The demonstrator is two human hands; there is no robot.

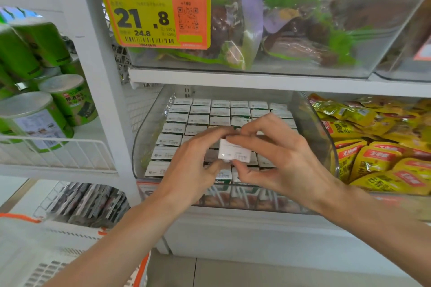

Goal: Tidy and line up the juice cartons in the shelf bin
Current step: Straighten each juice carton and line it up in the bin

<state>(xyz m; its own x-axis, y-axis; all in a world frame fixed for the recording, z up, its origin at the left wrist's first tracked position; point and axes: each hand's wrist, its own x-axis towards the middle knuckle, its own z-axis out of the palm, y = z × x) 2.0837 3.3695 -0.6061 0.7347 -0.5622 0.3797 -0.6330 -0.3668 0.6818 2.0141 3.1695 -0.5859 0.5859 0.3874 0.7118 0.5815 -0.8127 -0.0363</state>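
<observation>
Both forearms reach in from the near edge of the shelf. The left hand and right hand meet over the front half of the bin and share one carton. Each hand pinches it, thumb below and curled fingers over the top. The carton sits tilted, its white printed face up, raised just above the packed ones beneath it.

Under and behind the hands, the cartons stand upright in straight rows that fill the clear bin from its front wall to its back edge. The rows nearest the front are partly hidden by the hands.

To the right of the bin lie yellow packets in a loose heap; to the left, on a wire shelf, green cans lie stacked on their sides.

One shelf up, an upper bin holds bagged greens, and a yellow-and-orange price tag hangs at its left corner.
</observation>
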